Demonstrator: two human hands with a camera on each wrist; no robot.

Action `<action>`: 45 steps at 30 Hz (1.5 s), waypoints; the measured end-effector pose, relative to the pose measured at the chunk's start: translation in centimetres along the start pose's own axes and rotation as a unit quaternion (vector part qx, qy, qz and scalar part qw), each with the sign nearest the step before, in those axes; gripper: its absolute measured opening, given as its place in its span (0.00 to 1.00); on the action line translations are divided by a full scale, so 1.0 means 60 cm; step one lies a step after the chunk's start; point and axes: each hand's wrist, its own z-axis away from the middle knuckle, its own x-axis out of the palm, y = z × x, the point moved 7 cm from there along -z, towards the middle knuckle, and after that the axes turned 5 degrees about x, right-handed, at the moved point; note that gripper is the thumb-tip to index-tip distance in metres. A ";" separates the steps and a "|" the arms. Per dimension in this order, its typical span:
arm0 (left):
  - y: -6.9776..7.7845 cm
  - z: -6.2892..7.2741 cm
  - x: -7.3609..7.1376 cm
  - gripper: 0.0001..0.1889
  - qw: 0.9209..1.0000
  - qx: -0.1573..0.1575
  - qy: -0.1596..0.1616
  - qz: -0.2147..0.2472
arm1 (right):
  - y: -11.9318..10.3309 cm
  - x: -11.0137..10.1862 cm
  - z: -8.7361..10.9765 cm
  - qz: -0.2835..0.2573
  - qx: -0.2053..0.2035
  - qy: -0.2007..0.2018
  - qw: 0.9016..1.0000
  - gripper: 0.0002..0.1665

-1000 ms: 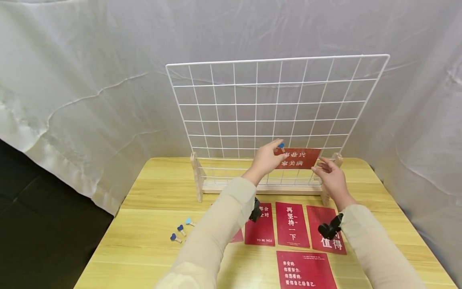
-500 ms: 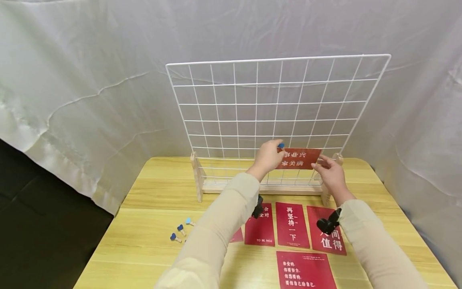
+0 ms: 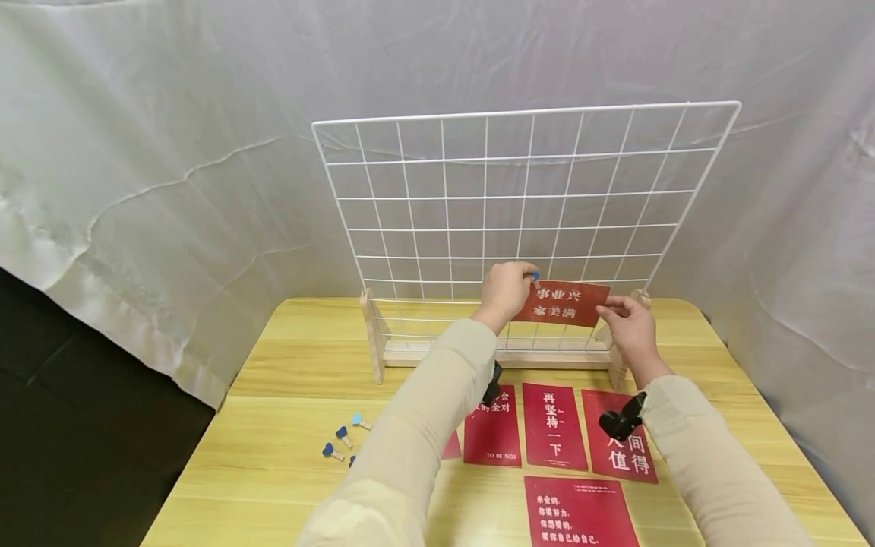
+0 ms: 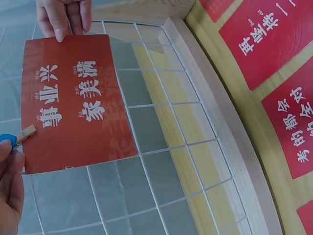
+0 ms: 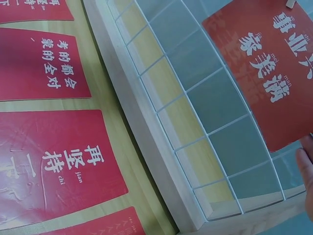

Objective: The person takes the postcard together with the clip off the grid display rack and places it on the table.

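Level with the lower part of the white wire grid (image 3: 484, 197) is a red card (image 3: 566, 302) with white characters, held sideways in front of the wires. My left hand (image 3: 504, 293) pinches a small wooden clothespin (image 4: 26, 133) with a blue head at the card's left edge. In the left wrist view the clothespin's wooden tip overlaps that edge. The card's right edge is between the thumb and fingers of my right hand (image 3: 629, 327). Only a piece of the right hand (image 5: 307, 169) shows in the right wrist view.
Wooden feet (image 3: 372, 338) hold the grid on the wooden table (image 3: 273, 395). Several red cards lie in front of it, including one with vertical writing (image 3: 554, 425) and a nearer one (image 3: 579, 513). Several heart-topped clothespins (image 3: 343, 435) lie left of my left sleeve.
The card's right end and lower edge have dipped slightly. My left hand has shifted a little left with its fingers drawn in, uncovering more of the card. The right hand has moved slightly right.
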 end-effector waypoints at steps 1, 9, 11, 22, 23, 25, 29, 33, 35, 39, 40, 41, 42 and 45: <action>-0.001 0.000 0.000 0.10 1.000 -0.001 0.004 0.005 | 0.000 0.000 -0.001 -0.016 -0.003 0.003 1.000 0.15; 0.001 0.004 0.001 0.12 0.999 0.025 0.044 0.009 | -0.010 -0.005 0.001 -0.072 -0.018 0.026 0.997 0.04; 0.002 0.005 0.001 0.12 0.998 0.031 0.053 0.005 | -0.004 -0.005 -0.005 -0.076 -0.021 0.029 0.996 0.08; 0.012 0.007 -0.006 0.14 0.995 0.032 0.074 0.053 | 0.004 -0.007 -0.006 -0.103 -0.033 -0.027 0.994 0.10; 0.012 0.008 -0.007 0.13 0.995 0.032 0.076 0.063 | -0.008 -0.007 0.005 -0.105 -0.037 -0.030 0.993 0.07; 0.012 0.009 -0.006 0.13 0.992 0.032 0.083 0.086 | -0.026 -0.007 0.023 -0.118 -0.036 -0.033 0.992 0.03; 0.006 0.015 -0.003 0.12 0.985 0.029 0.097 0.139 | -0.004 -0.008 0.018 -0.148 -0.050 -0.040 0.987 0.06; -0.002 0.023 -0.004 0.09 0.978 0.026 0.114 0.171 | 0.122 -0.005 -0.063 -0.204 -0.069 -0.060 0.975 0.07; -0.007 0.027 -0.006 0.08 0.975 0.022 0.122 0.184 | 0.199 -0.001 -0.116 -0.212 -0.080 -0.054 0.972 0.12; -0.019 0.040 -0.007 0.08 0.970 0.006 0.130 0.206 | 0.298 0.008 -0.179 -0.211 -0.096 -0.029 0.972 0.20; -0.023 0.044 -0.006 0.08 0.968 0.000 0.129 0.214 | 0.307 0.011 -0.180 -0.209 -0.098 -0.027 0.973 0.21; -0.027 0.049 -0.005 0.08 0.967 -0.008 0.128 0.221 | 0.312 0.013 -0.179 -0.216 -0.096 -0.030 0.971 0.21; -0.031 0.053 -0.004 0.08 0.965 -0.015 0.127 0.229 | 0.313 0.016 -0.175 -0.224 -0.093 -0.034 0.970 0.21; -0.046 0.067 0.001 0.08 0.957 -0.038 0.125 0.260 | 0.308 0.023 -0.154 -0.226 -0.086 -0.034 0.970 0.23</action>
